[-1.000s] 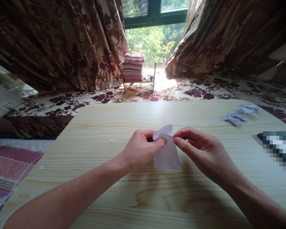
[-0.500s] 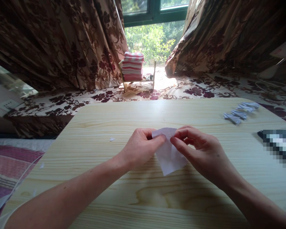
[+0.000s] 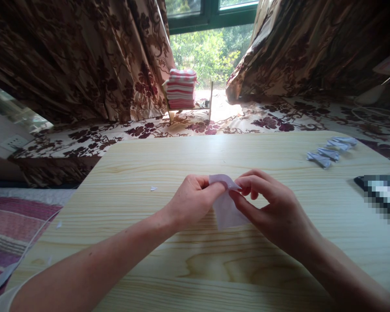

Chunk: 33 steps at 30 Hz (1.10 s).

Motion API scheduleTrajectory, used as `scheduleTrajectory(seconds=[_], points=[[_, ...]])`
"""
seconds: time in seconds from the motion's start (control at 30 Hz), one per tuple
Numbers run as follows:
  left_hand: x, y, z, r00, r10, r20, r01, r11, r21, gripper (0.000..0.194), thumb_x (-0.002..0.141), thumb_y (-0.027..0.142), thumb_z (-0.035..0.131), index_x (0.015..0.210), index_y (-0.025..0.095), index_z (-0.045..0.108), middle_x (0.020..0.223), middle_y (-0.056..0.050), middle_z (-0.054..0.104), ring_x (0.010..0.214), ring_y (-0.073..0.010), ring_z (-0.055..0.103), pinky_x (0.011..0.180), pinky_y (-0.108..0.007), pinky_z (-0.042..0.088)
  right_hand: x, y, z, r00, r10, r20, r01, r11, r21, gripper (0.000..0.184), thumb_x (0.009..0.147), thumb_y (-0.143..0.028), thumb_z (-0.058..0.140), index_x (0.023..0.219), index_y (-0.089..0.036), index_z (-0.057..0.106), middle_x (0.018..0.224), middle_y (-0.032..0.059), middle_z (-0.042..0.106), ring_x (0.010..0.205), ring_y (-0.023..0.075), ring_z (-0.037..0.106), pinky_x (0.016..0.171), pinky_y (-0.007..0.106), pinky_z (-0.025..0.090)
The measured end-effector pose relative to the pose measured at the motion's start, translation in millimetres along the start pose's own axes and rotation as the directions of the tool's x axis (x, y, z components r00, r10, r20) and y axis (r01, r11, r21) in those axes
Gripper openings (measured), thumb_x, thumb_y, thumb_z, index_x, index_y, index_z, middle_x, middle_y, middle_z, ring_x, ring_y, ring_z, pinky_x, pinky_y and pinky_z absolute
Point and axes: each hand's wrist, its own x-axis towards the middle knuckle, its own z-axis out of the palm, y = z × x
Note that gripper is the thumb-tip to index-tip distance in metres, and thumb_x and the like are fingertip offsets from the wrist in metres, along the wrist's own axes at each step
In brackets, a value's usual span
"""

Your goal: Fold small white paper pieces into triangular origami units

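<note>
A small sheet of white paper (image 3: 231,213) is held above the wooden table between my two hands. My left hand (image 3: 195,197) pinches its left side, thumb on top and fingers behind. My right hand (image 3: 263,195) has its thumb and index finger at the sheet's upper right, where the top edge curls over toward me into a point. The lower part of the sheet hangs below my thumbs. Several folded paper pieces (image 3: 328,152) lie at the table's far right corner, apart from my hands.
The pale wooden table (image 3: 133,173) fills the middle. A tiny paper scrap (image 3: 153,188) lies left of my hands, and a dark pixelated object (image 3: 383,197) at the right edge. Beyond, a small rack (image 3: 188,109) holds folded striped cloths (image 3: 181,89) before the window.
The top edge of the paper has bent forward and down into a curl. My right thumb and index finger have moved slightly left, and the sheet's lower corner has risen.
</note>
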Motion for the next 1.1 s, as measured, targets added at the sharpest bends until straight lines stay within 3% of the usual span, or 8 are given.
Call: scheduleTrajectory(seconds=[0.23, 0.67, 0.93, 1.1], points=[[-0.3, -1.1, 1.6, 1.0, -0.03, 0.0, 0.03, 0.999, -0.022, 0.026, 0.078, 0.029, 0.055, 0.059, 0.013, 0.059, 0.056, 0.002, 0.051, 0.054, -0.0082, 0.044, 0.051, -0.02, 0.033, 0.5, -3.1, -0.7, 0.999, -0.031, -0.014, 0.031, 1.0, 0.0, 0.009, 0.086, -0.017, 0.054, 0.079, -0.02, 0.059, 0.076, 0.0018, 0.057, 0.066, 0.0128, 0.054, 0.057, 0.025, 0.044], [-0.8, -3.0, 1.4, 0.996, -0.037, -0.079, 0.042, 0.997, 0.067, 0.024, 0.076, 0.03, 0.058, 0.062, 0.012, 0.065, 0.057, 0.0, 0.056, 0.055, -0.0103, 0.05, 0.051, -0.021, 0.035, 1.4, -5.8, -2.5, 1.0, 0.006, -0.003, -0.006, 1.0, -0.013, 0.009, 0.084, -0.019, 0.054, 0.076, -0.019, 0.059, 0.077, 0.0029, 0.057, 0.066, 0.0142, 0.055, 0.056, 0.026, 0.044], [1.9, -7.5, 0.3, 0.999, 0.03, -0.041, -0.029, 0.999, 0.016, 0.017, 0.076, 0.023, 0.056, 0.067, 0.013, 0.065, 0.061, 0.002, 0.057, 0.06, -0.0104, 0.05, 0.055, -0.021, 0.038, 1.3, -5.6, -4.7, 0.998, 0.038, 0.057, -0.041, 0.998, 0.052, 0.014, 0.082, -0.014, 0.052, 0.07, -0.018, 0.057, 0.072, 0.002, 0.054, 0.063, 0.0126, 0.051, 0.049, 0.022, 0.039], [-0.4, -2.6, 1.6, 0.999, 0.038, -0.038, -0.037, 0.999, 0.03, 0.021, 0.076, 0.029, 0.058, 0.066, 0.012, 0.063, 0.06, 0.001, 0.054, 0.058, -0.0095, 0.046, 0.053, -0.021, 0.034, 1.9, -4.7, -2.3, 0.995, 0.058, 0.079, -0.062, 0.997, 0.047, 0.015, 0.081, -0.015, 0.053, 0.067, -0.018, 0.056, 0.069, 0.0009, 0.053, 0.062, 0.0119, 0.05, 0.05, 0.022, 0.039]])
